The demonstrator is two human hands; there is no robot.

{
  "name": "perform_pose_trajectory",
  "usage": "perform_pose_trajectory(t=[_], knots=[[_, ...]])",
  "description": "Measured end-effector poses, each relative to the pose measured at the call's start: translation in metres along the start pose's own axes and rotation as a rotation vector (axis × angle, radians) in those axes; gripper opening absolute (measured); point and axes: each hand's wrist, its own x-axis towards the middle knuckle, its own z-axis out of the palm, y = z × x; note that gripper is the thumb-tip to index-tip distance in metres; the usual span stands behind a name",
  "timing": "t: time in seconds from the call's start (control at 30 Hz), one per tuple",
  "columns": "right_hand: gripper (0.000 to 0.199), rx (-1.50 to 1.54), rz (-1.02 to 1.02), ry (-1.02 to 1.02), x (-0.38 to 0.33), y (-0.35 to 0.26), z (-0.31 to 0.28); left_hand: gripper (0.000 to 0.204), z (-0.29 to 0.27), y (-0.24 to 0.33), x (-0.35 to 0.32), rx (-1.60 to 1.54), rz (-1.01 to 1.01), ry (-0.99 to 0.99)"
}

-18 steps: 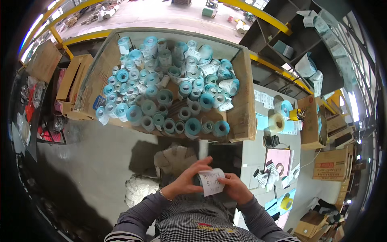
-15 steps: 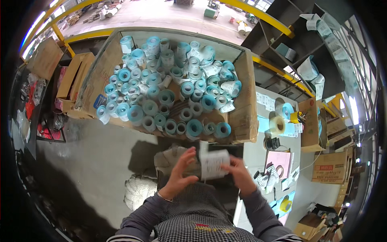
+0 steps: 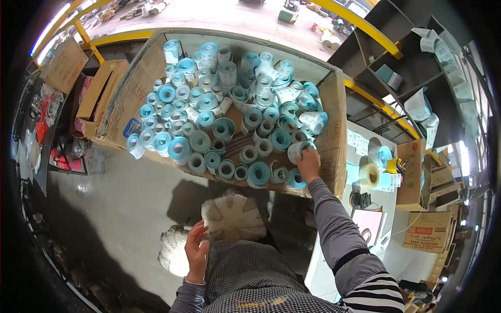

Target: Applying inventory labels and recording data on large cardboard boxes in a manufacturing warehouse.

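Observation:
My right hand [image 3: 309,164] reaches over the near right part of a big cardboard box [image 3: 338,135]. Its fingers are closed on a label roll [image 3: 295,150], white labels on blue backing, among the other rolls. Several such rolls of different widths fill the box, many standing on end with their cores facing up, such as a wide blue roll [image 3: 259,173] at the front edge. My left hand [image 3: 197,253] hangs low in front of me, fingers apart and holding nothing, beside a padded whitish stool [image 3: 232,216].
Right of the box stands a worktable [image 3: 326,261] with a tape roll [image 3: 369,176], a blue label roll [image 3: 384,155] and a pink sheet [image 3: 367,225]. Dark shelving [image 3: 365,52] rises behind it. An open carton [image 3: 102,96] is at the left. Another whitish padded seat [image 3: 175,250] sits lower left.
My right hand has carried the label roll from in front of my body forward and right into the box. The left hand has moved away from it, down and left.

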Motion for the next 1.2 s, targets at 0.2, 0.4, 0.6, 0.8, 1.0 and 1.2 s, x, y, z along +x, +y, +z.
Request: perform_pose_trajectory(t=[0.2, 0.4, 0.6, 0.8, 1.0, 1.2], knots=[[0.021, -0.093, -0.064, -0.121, 0.0, -0.01, 0.002, 0.045, 0.023, -0.005, 0.005, -0.032, -0.028, 0.019], [0.018, -0.088, -0.079, -0.155, -0.018, -0.01, -0.005, 0.042, 0.035, -0.009, 0.011, -0.022, -0.025, -0.011], [0.021, -0.141, -0.087, -0.363, -0.003, 0.0, 0.016, 0.039, 0.039, -0.012, 0.017, -0.011, -0.029, -0.005], [0.025, 0.05, 0.491, -0.046, 0.061, 0.022, 0.015, 0.036, 0.033, -0.017, 0.009, 0.021, -0.069, 0.045], [0.021, -0.161, 0.574, -0.318, 0.072, 0.045, 0.039, 0.032, 0.021, -0.019, 0.0, 0.019, -0.098, 0.093], [0.013, -0.049, 0.523, -0.096, 0.052, 0.031, 0.022, 0.031, 0.012, -0.011, -0.002, 0.002, -0.078, 0.085]])
